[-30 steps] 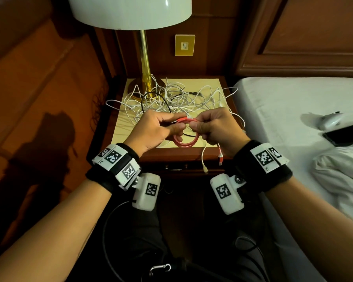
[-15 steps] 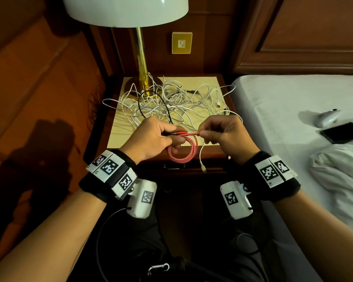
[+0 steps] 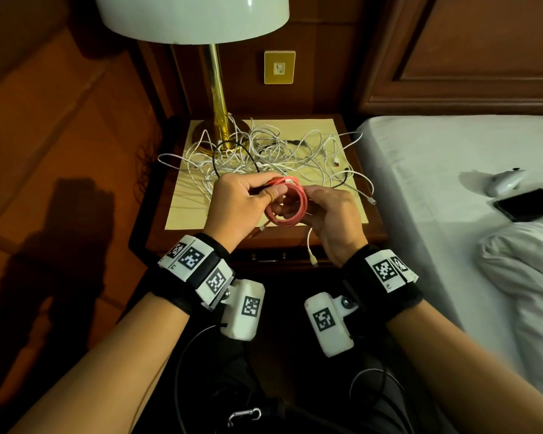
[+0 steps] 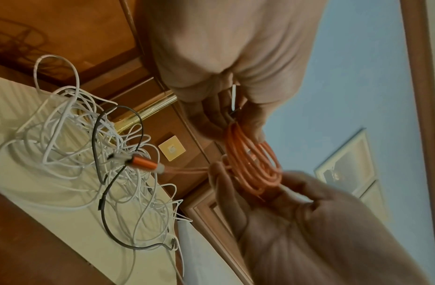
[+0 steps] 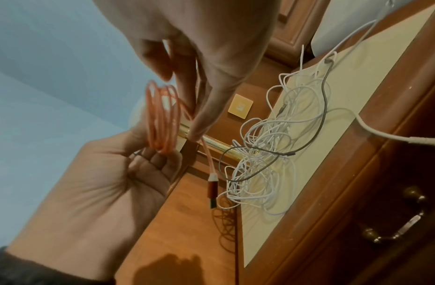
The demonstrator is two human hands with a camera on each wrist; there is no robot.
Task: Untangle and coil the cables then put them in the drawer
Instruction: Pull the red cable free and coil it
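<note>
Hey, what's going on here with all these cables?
A person is winding a red cable into a coil in front of a nightstand. The left hand pinches the top of the loops, and the right hand supports the coil from the other side. A tangle of white cables and a black cable lies unsorted on top. The drawer is closed.

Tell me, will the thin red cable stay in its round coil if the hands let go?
Probably not. The thin red cable looks floppy, and its loops stay together only where the left hand pinches them. Its free plug end dangles, so it likely springs loose.
</note>
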